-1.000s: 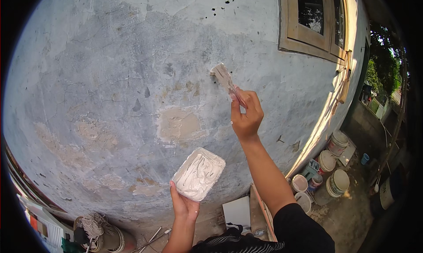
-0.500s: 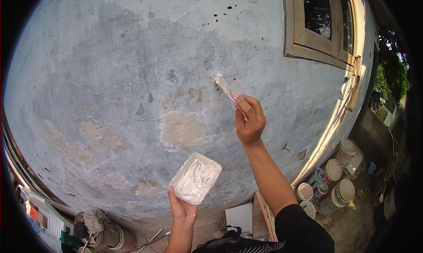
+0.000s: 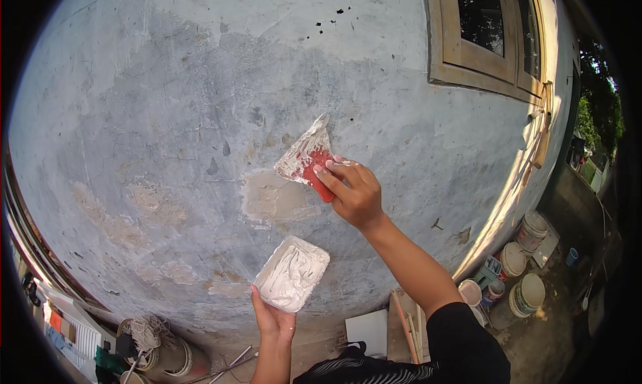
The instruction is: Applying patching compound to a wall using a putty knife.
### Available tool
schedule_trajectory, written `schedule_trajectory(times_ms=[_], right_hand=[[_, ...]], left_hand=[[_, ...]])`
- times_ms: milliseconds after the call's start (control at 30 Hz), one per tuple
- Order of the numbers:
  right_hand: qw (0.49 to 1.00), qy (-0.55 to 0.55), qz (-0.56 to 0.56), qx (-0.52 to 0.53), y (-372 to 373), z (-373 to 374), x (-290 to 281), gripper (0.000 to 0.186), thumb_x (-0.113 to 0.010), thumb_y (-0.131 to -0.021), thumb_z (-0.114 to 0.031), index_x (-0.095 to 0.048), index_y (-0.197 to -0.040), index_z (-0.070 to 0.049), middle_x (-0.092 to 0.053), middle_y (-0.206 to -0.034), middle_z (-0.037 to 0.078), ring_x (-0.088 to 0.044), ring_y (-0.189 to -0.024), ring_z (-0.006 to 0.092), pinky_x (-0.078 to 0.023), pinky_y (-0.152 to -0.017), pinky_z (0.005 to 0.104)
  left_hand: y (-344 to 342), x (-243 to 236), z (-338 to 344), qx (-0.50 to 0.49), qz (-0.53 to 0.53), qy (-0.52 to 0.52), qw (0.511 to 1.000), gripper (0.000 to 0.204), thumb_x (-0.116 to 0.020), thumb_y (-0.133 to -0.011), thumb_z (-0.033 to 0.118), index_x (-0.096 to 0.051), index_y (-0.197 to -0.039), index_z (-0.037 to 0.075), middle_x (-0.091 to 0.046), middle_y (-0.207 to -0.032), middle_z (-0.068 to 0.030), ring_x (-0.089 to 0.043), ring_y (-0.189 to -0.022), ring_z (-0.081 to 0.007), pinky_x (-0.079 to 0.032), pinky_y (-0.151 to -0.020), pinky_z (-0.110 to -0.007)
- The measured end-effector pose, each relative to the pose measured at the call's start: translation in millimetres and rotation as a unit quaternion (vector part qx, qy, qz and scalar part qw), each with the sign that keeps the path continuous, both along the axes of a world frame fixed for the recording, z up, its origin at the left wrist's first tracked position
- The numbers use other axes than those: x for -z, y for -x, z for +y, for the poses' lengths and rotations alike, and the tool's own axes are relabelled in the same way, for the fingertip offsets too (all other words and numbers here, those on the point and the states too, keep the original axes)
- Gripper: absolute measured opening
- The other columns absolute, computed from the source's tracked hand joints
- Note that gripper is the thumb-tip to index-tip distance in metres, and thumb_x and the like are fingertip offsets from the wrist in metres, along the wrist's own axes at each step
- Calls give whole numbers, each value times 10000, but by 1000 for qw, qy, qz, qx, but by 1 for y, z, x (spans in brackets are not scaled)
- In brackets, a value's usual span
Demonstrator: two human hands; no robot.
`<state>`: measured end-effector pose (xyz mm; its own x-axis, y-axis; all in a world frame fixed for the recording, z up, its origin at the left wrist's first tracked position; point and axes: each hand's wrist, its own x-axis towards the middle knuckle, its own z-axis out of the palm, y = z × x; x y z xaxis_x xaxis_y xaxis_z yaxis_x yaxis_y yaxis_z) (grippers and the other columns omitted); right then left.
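Swung broadside, the red scraper [image 3: 311, 159] is gripped by the right hand [image 3: 359, 194]; the left hand [image 3: 273, 321], partly hidden, holds a tray [image 3: 276, 264].

"How is the right arm set?"

"Reaching forward: the bare right forearm [image 3: 413, 262] slants up and to the left from the lower right, and the right hand [image 3: 358, 191] sits at its end, the higher of the two"

"And its grip?"

"Closed. The fingers [image 3: 346, 172] are bent and point left, with the back of the hand largely in sight and pale flecks near the fingertips"

"The other side?"

"The left forearm [image 3: 272, 360] comes up nearly straight from the lower edge. The left hand [image 3: 275, 317] is lower, palm turned upward in a supporting hold, its thumb [image 3: 257, 300] standing up on the left"

"Are they touching?"

"No, the hands are well apart"
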<state>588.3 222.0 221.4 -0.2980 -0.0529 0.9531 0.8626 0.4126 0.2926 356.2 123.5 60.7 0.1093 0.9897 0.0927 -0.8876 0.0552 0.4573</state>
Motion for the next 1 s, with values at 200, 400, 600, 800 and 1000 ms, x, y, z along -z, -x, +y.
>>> schedule_trajectory(times_ms=[200, 400, 600, 800, 1000], right_hand=[[998, 22, 26, -51, 2, -9, 4, 373, -730, -718, -44, -728, -1079, -137, -686, -1007, 49, -688, -940, 251, -554, -774, 359], [934, 154, 204, -251, 0, -39, 11, 201, -677, -853, 8, -699, -1045, -44, -680, -984, 94, -677, -904, 225, -537, -779, 309], [739, 287, 384, -473, -6, -68, 14, 91, -631, -953, -19, -635, -1019, 43, -648, -953, 62, -577, -887, 101, -480, -811, 255], [928, 283, 17, -240, -17, -87, 56, 494, -667, -662, 64, -729, -1113, -129, -711, -1099, 67, -672, -970, 279, -534, -833, 346], [908, 359, -87, -196, -22, -98, 92, 502, -649, -670, 61, -736, -1096, -190, -713, -1093, -4, -665, -999, 236, -509, -918, 390]], left_hand=[[3, 4, -2, -5, -2, -2, 1000, 709, -417, -1016, 544, -362, -1481, 12, -427, -1514, -167, -439, -1381, -322, -370, -1147, -475], [5, 6, -2, -22, 4, 1, 1000, 733, -435, -1002, 563, -353, -1489, 20, -425, -1516, -174, -452, -1372, -342, -393, -1127, -500], [0, -9, -4, -28, 4, -3, 1000, 716, -423, -1012, 550, -353, -1488, 19, -425, -1516, -176, -453, -1371, -340, -395, -1125, -500], [-4, -26, 2, -19, 5, 12, 1000, 692, -412, -1021, 532, -359, -1483, 20, -446, -1498, -175, -476, -1351, -334, -408, -1118, -497], [-12, -35, 3, -5, 18, 28, 999, 660, -383, -1035, 517, -390, -1464, 15, -475, -1477, -157, -472, -1356, -307, -397, -1120, -474]])
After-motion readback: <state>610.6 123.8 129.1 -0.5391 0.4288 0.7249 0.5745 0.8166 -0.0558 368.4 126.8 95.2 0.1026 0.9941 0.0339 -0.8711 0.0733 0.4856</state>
